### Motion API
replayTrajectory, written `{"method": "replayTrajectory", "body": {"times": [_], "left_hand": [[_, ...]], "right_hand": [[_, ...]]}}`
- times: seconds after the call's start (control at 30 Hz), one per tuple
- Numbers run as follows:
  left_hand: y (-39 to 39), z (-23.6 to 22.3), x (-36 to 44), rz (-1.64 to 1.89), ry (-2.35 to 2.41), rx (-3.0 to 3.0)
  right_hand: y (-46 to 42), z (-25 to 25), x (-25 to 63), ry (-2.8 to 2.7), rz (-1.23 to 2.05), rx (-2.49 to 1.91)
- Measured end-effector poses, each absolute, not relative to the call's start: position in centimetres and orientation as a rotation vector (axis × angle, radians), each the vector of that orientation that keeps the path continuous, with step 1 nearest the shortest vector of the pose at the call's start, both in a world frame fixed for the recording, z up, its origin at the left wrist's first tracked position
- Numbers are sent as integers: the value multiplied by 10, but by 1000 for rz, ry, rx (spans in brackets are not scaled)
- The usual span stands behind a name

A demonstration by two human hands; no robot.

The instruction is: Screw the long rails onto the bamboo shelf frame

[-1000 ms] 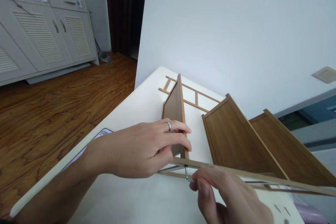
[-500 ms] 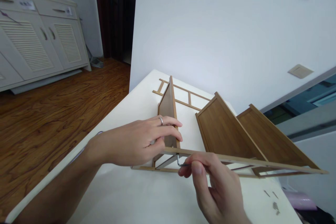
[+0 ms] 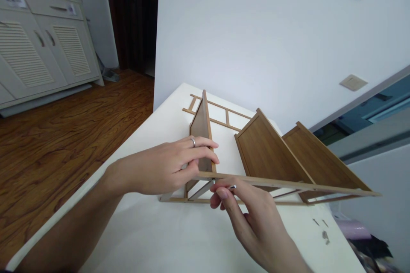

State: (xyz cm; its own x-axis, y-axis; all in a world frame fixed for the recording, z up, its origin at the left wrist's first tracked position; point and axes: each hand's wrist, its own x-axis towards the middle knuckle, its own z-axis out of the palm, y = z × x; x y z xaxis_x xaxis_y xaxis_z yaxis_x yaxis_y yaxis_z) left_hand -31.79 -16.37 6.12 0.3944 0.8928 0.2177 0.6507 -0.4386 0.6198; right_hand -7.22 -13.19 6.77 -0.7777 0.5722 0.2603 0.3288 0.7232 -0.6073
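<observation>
My left hand (image 3: pixel 179 162), with a ring on one finger, grips the near end of a brown wooden shelf board (image 3: pixel 200 121) standing on edge, its fingers bent over the board's edge. A long thin wooden side frame (image 3: pixel 288 184) runs across that end of the board. In front of the frame my right hand (image 3: pixel 250 217) pinches a small metal hex key (image 3: pixel 233 187) between thumb and fingers. One end of the key reaches the frame near the board's joint; my fingers hide much of the rest. Two wider shelf boards (image 3: pixel 272 147) (image 3: pixel 320 153) stand along the frame to the right.
Everything stands on a white table (image 3: pixel 179 239). A ladder-like wooden frame (image 3: pixel 227 117) lies at the back near the wall. Small metal fasteners (image 3: pixel 325 234) lie at the table's right. A white cabinet (image 3: pixel 60 47) stands left, across the wooden floor (image 3: pixel 96 123).
The hex key has turned: its handle end pointed down and right, and now sticks up between my right fingers. My left hand stays on the board. The camera view has shifted.
</observation>
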Motion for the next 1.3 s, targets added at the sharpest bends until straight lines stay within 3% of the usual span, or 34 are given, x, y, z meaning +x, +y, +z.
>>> {"method": "replayTrajectory", "body": {"times": [0.47, 0.67, 0.93, 1.3], "left_hand": [[-163, 62, -316, 771, 1336, 2257], [-164, 63, -315, 748, 1367, 2252], [-172, 61, -317, 717, 1455, 2282], [-164, 37, -299, 786, 1571, 2454]], "right_hand": [[-143, 61, -56, -2487, 507, -555], [-137, 34, -18, -2460, 454, -730], [-157, -23, 41, -2243, 840, -1309], [-184, -54, 124, -1982, 663, -1587]]}}
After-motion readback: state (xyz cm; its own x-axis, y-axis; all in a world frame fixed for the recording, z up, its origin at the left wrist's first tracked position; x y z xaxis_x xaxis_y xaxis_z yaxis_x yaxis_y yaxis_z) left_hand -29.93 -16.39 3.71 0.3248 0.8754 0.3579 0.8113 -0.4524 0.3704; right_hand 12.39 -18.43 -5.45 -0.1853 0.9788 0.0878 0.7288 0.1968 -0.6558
